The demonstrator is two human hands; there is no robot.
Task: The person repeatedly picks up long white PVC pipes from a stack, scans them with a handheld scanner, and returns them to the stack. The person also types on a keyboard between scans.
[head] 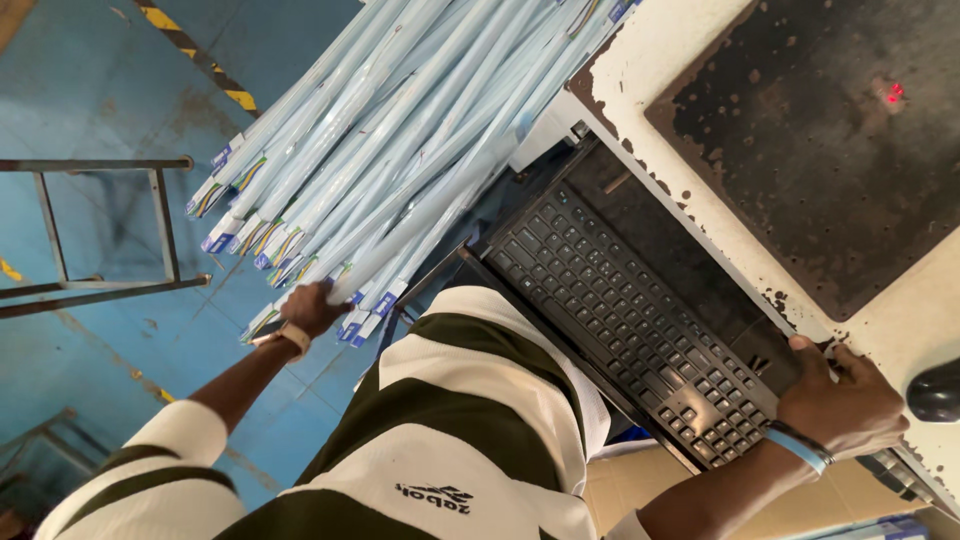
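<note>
Blue floor, worn white desk, possibly a metal frame

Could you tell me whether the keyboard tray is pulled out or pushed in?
Pulled out: the whole keyboard shows on its tray, clear of the desk edge.

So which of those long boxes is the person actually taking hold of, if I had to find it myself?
Start at the leaning stack of long pale-blue cardboard tube boxes left of the black computer keyboard. Follow it down to its lower ends, where the left hand with a wristband closes around one box. Unlike its neighbours, its end is covered by the fingers.
</note>
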